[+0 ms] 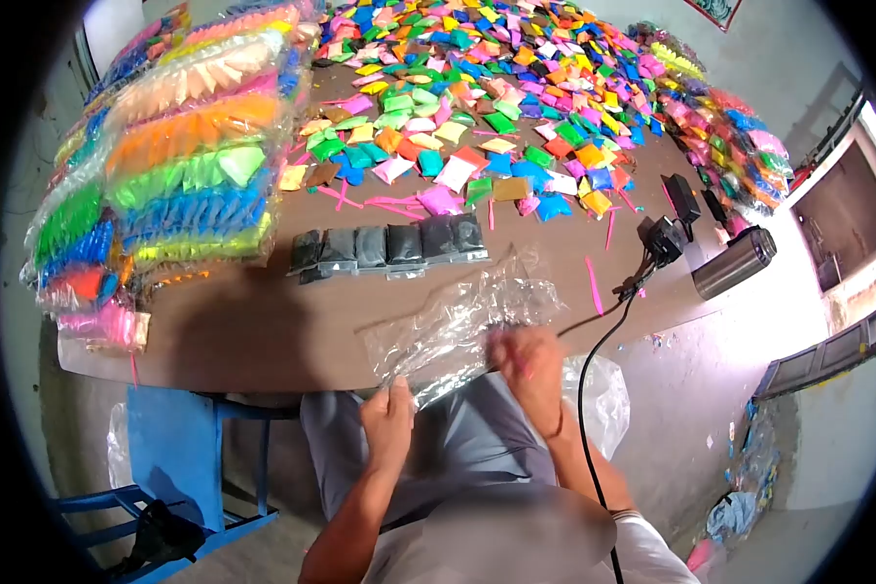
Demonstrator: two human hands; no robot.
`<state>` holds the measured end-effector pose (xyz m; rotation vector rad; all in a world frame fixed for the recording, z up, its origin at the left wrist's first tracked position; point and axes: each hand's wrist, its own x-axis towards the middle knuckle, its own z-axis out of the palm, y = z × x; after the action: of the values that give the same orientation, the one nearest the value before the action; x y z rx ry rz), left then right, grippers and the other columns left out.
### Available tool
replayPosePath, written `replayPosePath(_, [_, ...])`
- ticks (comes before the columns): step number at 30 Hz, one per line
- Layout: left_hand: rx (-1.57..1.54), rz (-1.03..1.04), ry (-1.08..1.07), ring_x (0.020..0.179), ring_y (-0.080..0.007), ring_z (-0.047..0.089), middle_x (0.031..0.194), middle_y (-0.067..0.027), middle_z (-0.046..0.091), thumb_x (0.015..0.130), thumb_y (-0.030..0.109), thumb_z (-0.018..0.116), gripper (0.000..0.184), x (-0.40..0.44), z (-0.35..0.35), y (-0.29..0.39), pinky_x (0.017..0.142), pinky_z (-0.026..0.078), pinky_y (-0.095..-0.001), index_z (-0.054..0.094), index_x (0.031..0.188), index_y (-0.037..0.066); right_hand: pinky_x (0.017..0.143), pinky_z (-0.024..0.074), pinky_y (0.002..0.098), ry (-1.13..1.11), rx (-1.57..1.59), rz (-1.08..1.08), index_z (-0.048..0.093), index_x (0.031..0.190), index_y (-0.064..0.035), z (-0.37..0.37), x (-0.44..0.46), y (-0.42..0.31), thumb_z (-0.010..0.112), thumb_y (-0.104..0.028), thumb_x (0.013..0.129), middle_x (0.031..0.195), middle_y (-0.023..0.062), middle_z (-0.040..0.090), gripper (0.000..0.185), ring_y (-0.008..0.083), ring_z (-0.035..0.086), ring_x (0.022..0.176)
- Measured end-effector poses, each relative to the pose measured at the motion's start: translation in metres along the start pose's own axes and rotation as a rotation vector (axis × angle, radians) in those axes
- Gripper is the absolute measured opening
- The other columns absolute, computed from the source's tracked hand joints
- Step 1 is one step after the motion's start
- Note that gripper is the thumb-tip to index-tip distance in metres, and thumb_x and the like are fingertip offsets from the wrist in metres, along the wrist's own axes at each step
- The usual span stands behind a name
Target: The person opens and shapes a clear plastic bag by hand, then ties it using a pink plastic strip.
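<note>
A clear plastic bag (448, 341) lies across the table's front edge, crinkled and shiny, its near end over my lap. My left hand (387, 423) pinches the bag's near left corner between thumb and fingers. At the bag's right side is my right hand (530, 365), curled closed and blurred by motion; what it grips, if anything, is hidden. Just beyond the bag, a row of several small black packets (389, 248) lies side by side on the brown table (234, 331).
Many small colourful packets (448, 127) cover the table's far part. Bundled clear bags of coloured packets (195, 146) are stacked at left, with more bundles (740, 146) at right. A metal flask (735, 263) lies near a black adapter (664, 241) and cable. A blue chair (175, 457) stands at left.
</note>
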<state>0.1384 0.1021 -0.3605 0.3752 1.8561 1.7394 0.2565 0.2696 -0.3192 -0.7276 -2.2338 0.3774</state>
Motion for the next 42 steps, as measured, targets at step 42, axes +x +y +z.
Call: replayPosePath(42, [0.009, -0.013, -0.037, 0.043, -0.0051, 0.042, 0.052, 0.0012, 0.048, 0.096, 0.033, 0.054, 0.047, 0.001, 0.0, -0.008, 0.039, 0.03, -0.0226, 0.053, 0.059, 0.006, 0.06, 0.049, 0.0428, -0.133, 0.023, 0.081, 0.062, 0.066, -0.0064, 0.023, 0.02, -0.001, 0.064, -0.01, 0.073, 0.067, 0.0134, 0.06, 0.008, 0.0344, 0.058, 0.063])
